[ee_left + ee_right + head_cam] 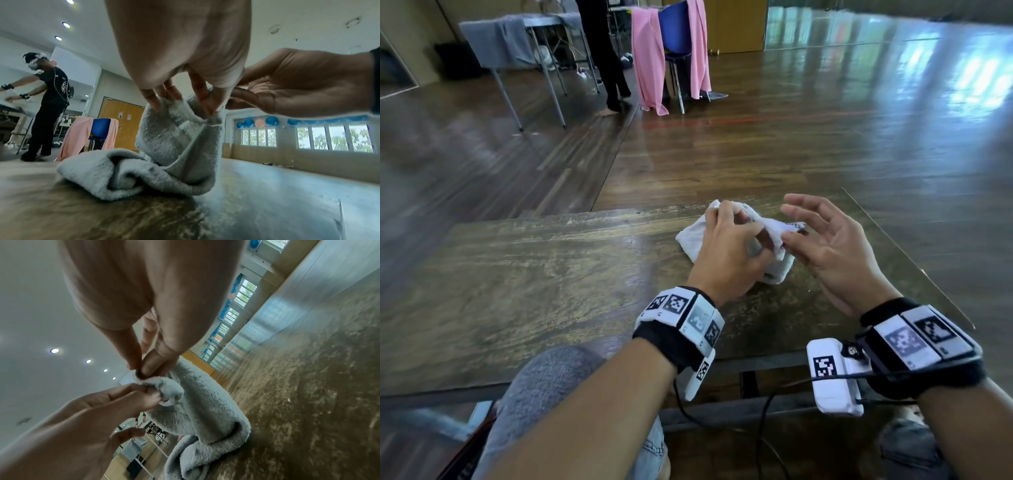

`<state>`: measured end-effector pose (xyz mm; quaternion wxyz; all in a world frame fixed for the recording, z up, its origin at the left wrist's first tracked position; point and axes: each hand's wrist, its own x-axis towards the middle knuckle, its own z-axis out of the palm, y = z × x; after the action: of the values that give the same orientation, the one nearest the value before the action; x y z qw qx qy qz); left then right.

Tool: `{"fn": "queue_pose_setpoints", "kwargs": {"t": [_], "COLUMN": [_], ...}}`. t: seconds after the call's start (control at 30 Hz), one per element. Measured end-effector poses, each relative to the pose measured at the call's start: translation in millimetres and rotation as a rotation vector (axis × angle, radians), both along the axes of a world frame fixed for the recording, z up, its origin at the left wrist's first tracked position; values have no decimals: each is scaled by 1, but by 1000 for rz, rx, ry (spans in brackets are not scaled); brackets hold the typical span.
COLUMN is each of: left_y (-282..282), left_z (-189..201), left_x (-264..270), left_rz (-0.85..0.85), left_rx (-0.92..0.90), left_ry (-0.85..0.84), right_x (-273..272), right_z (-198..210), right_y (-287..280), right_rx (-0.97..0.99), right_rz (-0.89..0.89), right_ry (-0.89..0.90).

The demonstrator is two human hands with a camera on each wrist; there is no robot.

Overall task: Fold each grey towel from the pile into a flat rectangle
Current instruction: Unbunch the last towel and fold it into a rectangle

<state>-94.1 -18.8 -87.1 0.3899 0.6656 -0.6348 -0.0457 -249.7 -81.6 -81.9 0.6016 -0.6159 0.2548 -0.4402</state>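
Pinching one grey towel point(697, 236) at its raised edge, both hands work above the counter point(517, 291). Left hand point(726, 250) fingers and right hand point(835, 250) thumb and forefinger grasp it; one more grey towel point(544, 380) lies on the lap.

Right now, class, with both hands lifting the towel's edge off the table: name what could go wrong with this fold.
1. Both hands, the left hand and the right hand, pinch the towel close together at one spot, so the edge may not spread and the fold could come out skewed.
2. The rest of the towel lies bunched and rolled on the table; folding over it may trap creases rather than give a flat rectangle.
3. The pinches look light, with fingertips only, so the edge might slip.
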Motion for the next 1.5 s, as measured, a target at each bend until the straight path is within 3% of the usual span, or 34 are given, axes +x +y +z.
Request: {"fn": "queue_pose_setpoints", "kwargs": {"t": [0.07, 0.17, 0.33, 0.53, 0.63, 0.73, 0.87, 1.03, 1.2, 1.37, 1.5], "left_y": [-1, -1, 2, -3, -3, 0, 2, 3, 8, 12, 13], "left_z": [5, 14, 7, 3, 6, 4, 10, 19, 32, 38, 42], "left_x": [-1, 1, -1, 4, 10, 8, 9, 19, 22, 16, 16], "left_rz": [23, -32, -190, 55, -38, -25, -22, 69, 109, 20, -80], "left_rx": [-12, 4, 249, 46, 104, 171, 97, 44, 33, 53, 25], "left_ry": [85, 354, 451, 270, 187, 35, 108, 275, 676, 838, 1028], "right_x": [-1, -1, 3, 2, 2, 1, 3, 7, 7, 21, 29], "right_z": [-1, -1, -7, -4, -3, -4, -3, -4, -6, -15, -35], "right_y": [0, -1, 0, 2, 2, 2, 0, -1, 14, 23, 20], "right_rx": [-3, 9, -22, -109, -126, -99, -148, -218, -465, -283, -319], "right_rz": [-16, -19, -41, -44, -36, 14, 0, -64, -133, -26, 11], "right_ry": [-13, -36, 57, 118, 115, 86, 87, 105, 349, 489, 652]}}
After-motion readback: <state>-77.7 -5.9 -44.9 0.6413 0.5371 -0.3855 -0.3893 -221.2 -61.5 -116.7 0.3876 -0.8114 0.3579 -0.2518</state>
